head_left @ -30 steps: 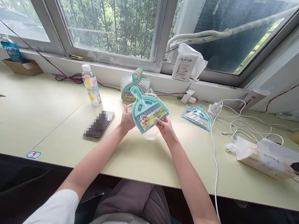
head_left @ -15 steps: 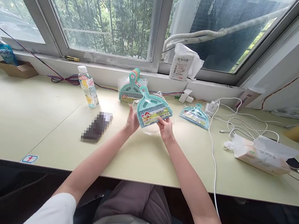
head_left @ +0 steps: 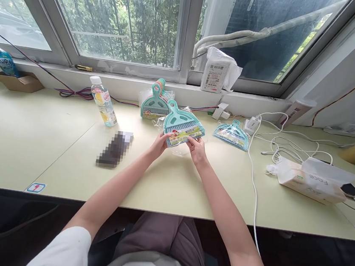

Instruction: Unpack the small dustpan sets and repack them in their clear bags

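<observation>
Currently my left hand (head_left: pixel 159 145) and my right hand (head_left: pixel 196 149) grip, fingers partly curled, either side of a mint-green plastic hand brush (head_left: pixel 181 127) in clear wrapping, held between them. Beyond my fingertips stands a stack of matching teal brushes (head_left: pixel 155 107); a flat, wrapped teal brush (head_left: pixel 231 135) lies past my right hand.

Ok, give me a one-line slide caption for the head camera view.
Left hand and right hand hold a teal plastic dustpan in clear wrap at a pale desk.
</observation>
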Available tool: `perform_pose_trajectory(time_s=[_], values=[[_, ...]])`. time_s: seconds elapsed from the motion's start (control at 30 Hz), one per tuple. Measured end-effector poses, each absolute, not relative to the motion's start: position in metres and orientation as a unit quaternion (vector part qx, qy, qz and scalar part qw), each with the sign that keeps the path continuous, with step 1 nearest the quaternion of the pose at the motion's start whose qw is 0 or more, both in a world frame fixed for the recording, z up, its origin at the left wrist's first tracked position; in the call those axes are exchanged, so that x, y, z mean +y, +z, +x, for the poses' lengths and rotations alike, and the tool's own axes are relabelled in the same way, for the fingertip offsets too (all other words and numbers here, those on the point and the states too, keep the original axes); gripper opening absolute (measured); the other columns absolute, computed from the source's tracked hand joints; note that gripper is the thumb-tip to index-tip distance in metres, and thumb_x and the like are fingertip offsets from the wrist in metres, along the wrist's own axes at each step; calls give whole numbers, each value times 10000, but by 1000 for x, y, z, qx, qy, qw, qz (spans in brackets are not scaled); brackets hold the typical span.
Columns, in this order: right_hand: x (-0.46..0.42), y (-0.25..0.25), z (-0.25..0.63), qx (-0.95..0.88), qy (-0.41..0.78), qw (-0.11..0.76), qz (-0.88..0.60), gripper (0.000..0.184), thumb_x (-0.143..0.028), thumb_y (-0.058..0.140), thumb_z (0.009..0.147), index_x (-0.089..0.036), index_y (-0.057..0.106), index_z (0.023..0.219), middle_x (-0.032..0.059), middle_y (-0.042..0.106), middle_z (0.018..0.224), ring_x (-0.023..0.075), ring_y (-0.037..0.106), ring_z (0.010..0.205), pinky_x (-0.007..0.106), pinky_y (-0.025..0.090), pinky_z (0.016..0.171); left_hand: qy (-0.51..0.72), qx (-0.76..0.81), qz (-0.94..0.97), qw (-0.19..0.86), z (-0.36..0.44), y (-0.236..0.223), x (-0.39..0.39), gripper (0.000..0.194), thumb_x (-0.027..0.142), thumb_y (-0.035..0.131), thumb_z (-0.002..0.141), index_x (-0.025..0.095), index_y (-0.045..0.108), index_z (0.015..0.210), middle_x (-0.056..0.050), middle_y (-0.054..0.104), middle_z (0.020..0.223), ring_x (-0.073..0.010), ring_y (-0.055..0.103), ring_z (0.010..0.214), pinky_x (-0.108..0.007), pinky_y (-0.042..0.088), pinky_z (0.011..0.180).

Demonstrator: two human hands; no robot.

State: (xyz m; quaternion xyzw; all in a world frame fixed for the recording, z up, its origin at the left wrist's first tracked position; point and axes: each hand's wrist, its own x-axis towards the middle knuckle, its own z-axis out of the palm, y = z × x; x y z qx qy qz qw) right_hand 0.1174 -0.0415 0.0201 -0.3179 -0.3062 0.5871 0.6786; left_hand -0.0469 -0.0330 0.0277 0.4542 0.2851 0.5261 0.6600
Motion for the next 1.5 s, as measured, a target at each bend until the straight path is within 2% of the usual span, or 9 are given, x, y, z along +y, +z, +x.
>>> perform_pose_trajectory(time_s=[0.23, 0.43, 0.7, 0.87, 1.03, 1.27, 1.5], values=[[-40, 20, 119, -312, 594, 673, -311, 386, -165, 778, 608, -200, 607, 953, 11, 707, 975, 165, 667, 984, 316, 538, 941, 532, 297, 420, 673, -48, 33, -32, 493, 516, 537, 822, 201, 581, 1198, -65, 655, 1188, -283, 582, 1142, -413, 497, 933], [-42, 20, 116, -315, 593, 672, -311, 415, -165, 790, 601, -197, 605, 971, 8, 709, 976, 153, 679, 931, 298, 557, 908, 529, 331, 411, 664, -49, 37, -32, 497, 548, 531, 825, 217, 585, 1192, -52, 671, 1159, -301, 557, 1181, -416, 479, 949], [-44, 19, 115, -304, 576, 689, -319, 380, -166, 779, 605, -193, 607, 943, 12, 706, 946, 170, 673, 955, 328, 547, 940, 565, 282, 385, 673, -43, 33, -34, 501, 473, 589, 800, 188, 552, 1210, -66, 666, 1156, -275, 601, 1104, -398, 490, 932], [-43, 19, 115, -305, 568, 686, -337, 363, -163, 757, 616, -188, 603, 944, 13, 702, 937, 172, 669, 960, 327, 541, 946, 554, 291, 418, 658, -43, 34, -35, 594, 223, 707, 657, 165, 516, 1216, -57, 695, 1024, -208, 660, 923, -320, 525, 825], [-42, 15, 112, -297, 560, 691, -348, 348, -144, 726, 629, -187, 596, 950, 18, 699, 948, 172, 665, 966, 336, 532, 960, 554, 327, 404, 650, -43, 30, -32, 672, 175, 670, 648, 201, 445, 1281, -36, 678, 1031, -159, 662, 822, -285, 552, 739], [-42, 16, 114, -297, 552, 698, -346, 346, -171, 708, 648, -180, 592, 973, 34, 694, 989, 180, 663, 987, 335, 529, 960, 501, 313, 469, 656, -46, 31, -38, 746, 213, 690, 695, 281, 330, 1344, -73, 570, 1249, -223, 626, 1016, -392, 595, 757], [-41, 17, 115, -318, 559, 678, -357, 295, -176, 695, 675, -190, 585, 948, 29, 706, 982, 174, 674, 971, 334, 534, 952, 494, 325, 459, 663, -48, 28, -33, 749, 156, 654, 686, 259, 314, 1346, -91, 580, 1239, -242, 672, 951, -418, 595, 771]])
